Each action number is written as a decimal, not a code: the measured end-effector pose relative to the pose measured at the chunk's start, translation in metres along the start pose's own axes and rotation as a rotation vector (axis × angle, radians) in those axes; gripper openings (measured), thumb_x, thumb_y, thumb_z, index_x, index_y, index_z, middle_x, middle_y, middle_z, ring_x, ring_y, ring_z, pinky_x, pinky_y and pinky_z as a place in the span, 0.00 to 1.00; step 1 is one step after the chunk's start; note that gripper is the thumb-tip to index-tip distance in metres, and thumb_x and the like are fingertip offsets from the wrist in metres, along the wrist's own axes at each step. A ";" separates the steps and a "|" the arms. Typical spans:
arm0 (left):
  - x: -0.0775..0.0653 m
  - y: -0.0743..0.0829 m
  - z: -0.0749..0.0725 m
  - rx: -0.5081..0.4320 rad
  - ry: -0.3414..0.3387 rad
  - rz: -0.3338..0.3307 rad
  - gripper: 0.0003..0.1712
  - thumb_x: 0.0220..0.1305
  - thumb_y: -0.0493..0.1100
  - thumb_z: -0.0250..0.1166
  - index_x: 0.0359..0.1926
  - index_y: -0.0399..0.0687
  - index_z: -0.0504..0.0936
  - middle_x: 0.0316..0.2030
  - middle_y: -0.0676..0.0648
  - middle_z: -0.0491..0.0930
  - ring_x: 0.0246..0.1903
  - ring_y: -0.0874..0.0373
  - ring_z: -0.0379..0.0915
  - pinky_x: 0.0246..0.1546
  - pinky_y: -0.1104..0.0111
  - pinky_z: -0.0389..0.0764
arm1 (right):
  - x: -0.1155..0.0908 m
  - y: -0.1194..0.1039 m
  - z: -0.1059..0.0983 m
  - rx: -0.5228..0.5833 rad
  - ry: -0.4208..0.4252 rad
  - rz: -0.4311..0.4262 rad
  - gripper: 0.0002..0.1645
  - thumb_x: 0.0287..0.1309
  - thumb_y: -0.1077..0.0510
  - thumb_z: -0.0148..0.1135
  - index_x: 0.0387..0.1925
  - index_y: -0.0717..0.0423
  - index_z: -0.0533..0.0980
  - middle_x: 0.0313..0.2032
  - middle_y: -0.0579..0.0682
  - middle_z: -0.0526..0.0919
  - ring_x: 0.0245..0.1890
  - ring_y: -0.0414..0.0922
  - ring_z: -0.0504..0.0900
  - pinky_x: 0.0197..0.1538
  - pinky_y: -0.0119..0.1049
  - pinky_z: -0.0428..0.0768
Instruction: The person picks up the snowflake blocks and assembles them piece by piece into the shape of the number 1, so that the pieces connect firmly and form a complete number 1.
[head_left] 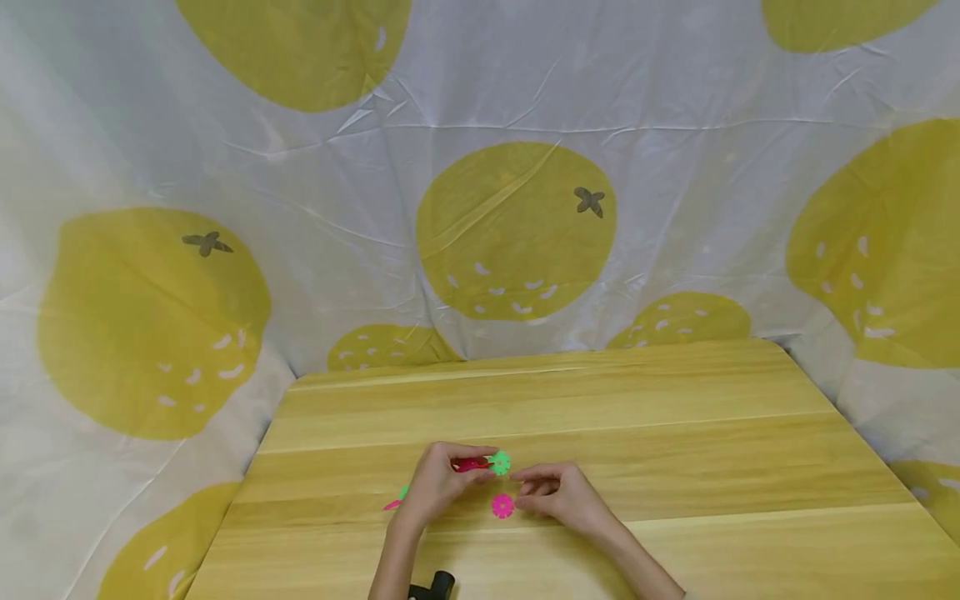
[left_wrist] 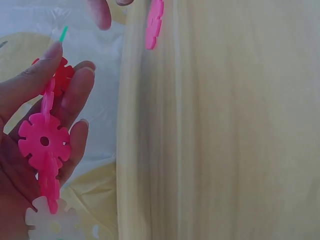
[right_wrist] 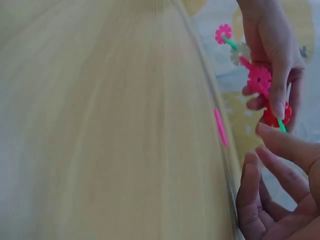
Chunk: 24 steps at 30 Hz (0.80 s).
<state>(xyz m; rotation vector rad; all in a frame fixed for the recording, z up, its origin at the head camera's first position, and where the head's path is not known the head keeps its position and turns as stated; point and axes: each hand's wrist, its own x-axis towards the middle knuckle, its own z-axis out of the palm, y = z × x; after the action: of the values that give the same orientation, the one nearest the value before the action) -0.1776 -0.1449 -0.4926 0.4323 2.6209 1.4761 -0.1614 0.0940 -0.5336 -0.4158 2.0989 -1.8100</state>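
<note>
My left hand grips a chain of notched plastic flower discs slotted together edge to edge. In the left wrist view the chain has a red disc near the thumb, pink discs along the palm and a whitish disc lower down. At the chain's near end a green disc sticks out past the left fingertips. My right hand holds nothing; its fingers are loosely bent, with the fingertips close beside the green disc. A loose pink disc lies on the table below, between the hands.
The chain's far end, with a pink disc, trails out behind the left hand. A black object is at the near edge of the wooden table. A lemon-print cloth hangs behind it.
</note>
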 end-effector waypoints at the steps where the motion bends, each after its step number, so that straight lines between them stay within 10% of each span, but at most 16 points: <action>1: 0.000 -0.001 0.000 0.005 0.000 -0.001 0.13 0.58 0.42 0.78 0.46 0.53 0.93 0.41 0.48 0.92 0.27 0.65 0.77 0.25 0.77 0.77 | 0.001 0.000 0.002 -0.007 -0.007 -0.002 0.21 0.58 0.62 0.75 0.52 0.66 0.84 0.37 0.58 0.88 0.27 0.34 0.81 0.29 0.24 0.78; 15: 0.000 -0.004 -0.003 -0.023 -0.036 -0.013 0.14 0.60 0.37 0.76 0.47 0.52 0.92 0.46 0.45 0.91 0.33 0.67 0.83 0.30 0.76 0.82 | 0.013 -0.002 0.023 -0.375 0.052 -0.086 0.15 0.46 0.62 0.83 0.39 0.56 0.90 0.26 0.46 0.79 0.24 0.31 0.71 0.28 0.26 0.72; 24: 0.000 0.000 -0.001 -0.045 -0.039 -0.004 0.13 0.60 0.38 0.77 0.47 0.48 0.92 0.45 0.43 0.91 0.36 0.64 0.85 0.32 0.77 0.82 | 0.004 -0.006 0.019 -0.334 0.050 -0.050 0.14 0.51 0.61 0.81 0.36 0.54 0.81 0.30 0.46 0.81 0.25 0.33 0.75 0.30 0.26 0.75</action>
<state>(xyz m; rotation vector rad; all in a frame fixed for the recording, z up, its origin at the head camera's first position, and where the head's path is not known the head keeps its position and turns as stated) -0.1780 -0.1463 -0.4922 0.4466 2.5517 1.5067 -0.1573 0.0746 -0.5307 -0.5139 2.4541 -1.5076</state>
